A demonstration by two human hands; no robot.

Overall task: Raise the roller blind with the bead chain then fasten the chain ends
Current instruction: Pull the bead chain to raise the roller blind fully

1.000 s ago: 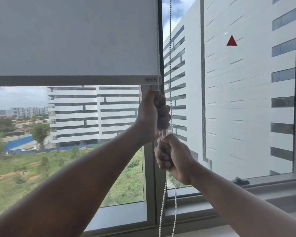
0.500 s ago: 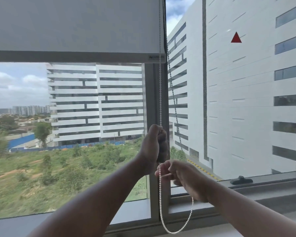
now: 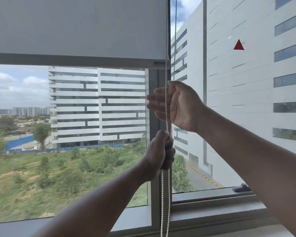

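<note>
A white roller blind [image 3: 75, 28] covers the top of the left window pane, its bottom bar [image 3: 75, 61] roughly a quarter of the way down. A white bead chain [image 3: 166, 108] hangs along the window frame at the blind's right edge. My left hand [image 3: 158, 149] is fisted around the chain below, with both strands dropping out beneath it. My right hand [image 3: 179, 105] is higher up, open with fingers spread, its palm against the chain without gripping it. A second strand [image 3: 175, 31] runs up behind that hand.
The grey window frame post [image 3: 152, 168] stands behind the chain. A grey sill [image 3: 212, 212] runs along the bottom. A dark window handle [image 3: 241, 187] sits on the right pane's lower frame. A red triangle sticker [image 3: 238, 45] marks the right glass.
My right hand has let go of the chain and risen above the left, opening. My left hand keeps its grip lower down. The blind's bottom bar is higher than a second ago.
</note>
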